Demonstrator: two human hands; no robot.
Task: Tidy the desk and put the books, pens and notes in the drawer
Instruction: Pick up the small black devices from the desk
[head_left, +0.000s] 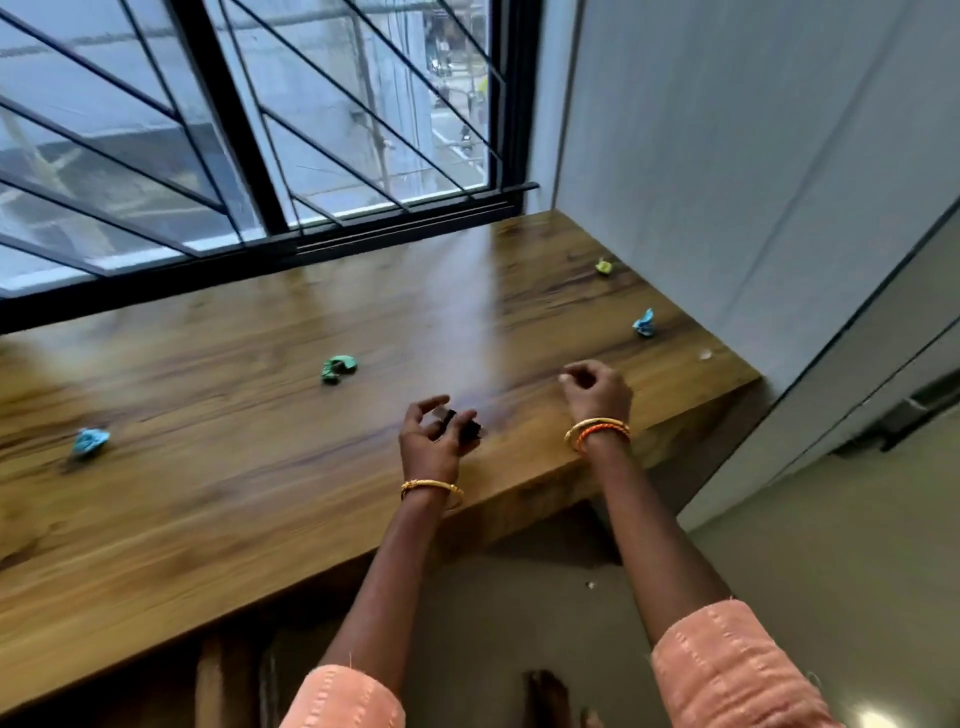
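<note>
Several crumpled paper notes lie scattered on the wooden desk (218, 478): a green one (337, 369) in the middle, a blue one (89, 441) at the left, another blue one (644, 323) at the right and a yellow-green one (603, 266) near the far right corner. My left hand (436, 439) hovers over the desk's front edge and holds small dark things in its curled fingers; blur hides what they are. Further right, my right hand (597, 392) hangs over the desk with loosely curled fingers and nothing visible in it.
A barred window (249, 130) runs along the back of the desk. A grey wall (727, 156) closes the right side. Beyond the desk's right end stands a cabinet door with a dark handle (914, 410). Grey floor lies below.
</note>
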